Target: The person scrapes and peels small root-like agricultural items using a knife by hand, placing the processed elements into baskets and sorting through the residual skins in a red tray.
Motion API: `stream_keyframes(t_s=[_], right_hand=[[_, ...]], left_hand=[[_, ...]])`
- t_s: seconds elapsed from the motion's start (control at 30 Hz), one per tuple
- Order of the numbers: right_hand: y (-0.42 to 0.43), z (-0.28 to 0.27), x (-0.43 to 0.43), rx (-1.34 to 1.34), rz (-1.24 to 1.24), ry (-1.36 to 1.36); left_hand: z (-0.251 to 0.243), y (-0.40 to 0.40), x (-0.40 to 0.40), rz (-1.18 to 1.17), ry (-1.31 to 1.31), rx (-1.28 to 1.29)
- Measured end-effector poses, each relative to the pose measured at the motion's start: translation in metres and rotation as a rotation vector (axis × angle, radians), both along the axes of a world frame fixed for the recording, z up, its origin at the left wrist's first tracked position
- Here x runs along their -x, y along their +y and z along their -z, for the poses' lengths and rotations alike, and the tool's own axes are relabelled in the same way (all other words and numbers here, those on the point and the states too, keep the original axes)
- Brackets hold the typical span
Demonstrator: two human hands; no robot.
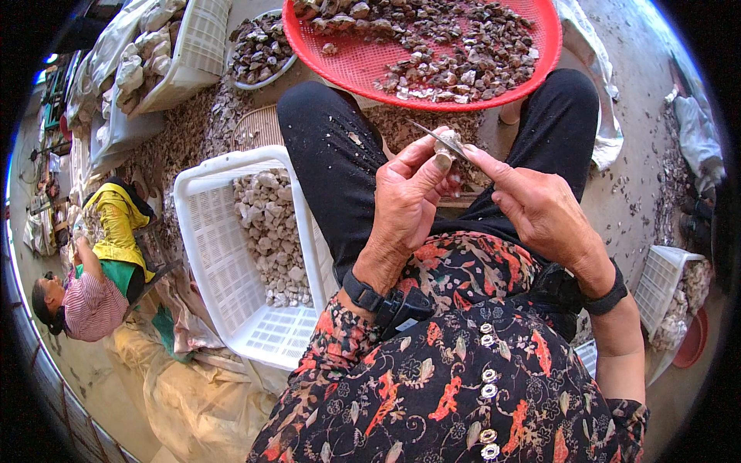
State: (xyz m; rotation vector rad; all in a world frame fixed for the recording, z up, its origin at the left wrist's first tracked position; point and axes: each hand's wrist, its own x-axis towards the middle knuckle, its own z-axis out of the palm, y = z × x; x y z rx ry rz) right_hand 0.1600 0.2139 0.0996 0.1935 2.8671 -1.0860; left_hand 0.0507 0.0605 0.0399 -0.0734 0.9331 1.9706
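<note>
My left hand (405, 199) pinches a small pale, rough lump (447, 140) between thumb and fingertips, above the gap between my knees. In my right hand (538, 202) is a knife (427, 131), its thin blade lying against the lump. The right index finger stretches along the blade, and the handle is hidden in the palm. Beyond my hands, a red plastic mesh basket (341, 63) rests by my knees and holds dark, crusty pieces (463, 69). On my left stands a white plastic crate (211, 254) with many pale, trimmed lumps (272, 231) inside.
A bowl (263, 84) of dark pieces sits left of the red basket. Filled sacks and another white crate (200, 58) stand at upper left. A co-worker (95, 289) sits at far left. Dark scraps litter the floor. A tipped crate (666, 286) is at right.
</note>
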Motion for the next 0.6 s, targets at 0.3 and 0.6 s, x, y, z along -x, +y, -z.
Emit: stream_keyframes(t_s=[0.3,0.6], right_hand=[[0.008,-0.013,0.002,0.929,0.382,-0.328],[0.008,0.006,-0.006,0.077,0.006,0.061]], left_hand=[[0.002,-0.001,0.005,-0.001,-0.066,-0.107],[0.007,-0.005,0.007,0.019,-0.107,-0.138]])
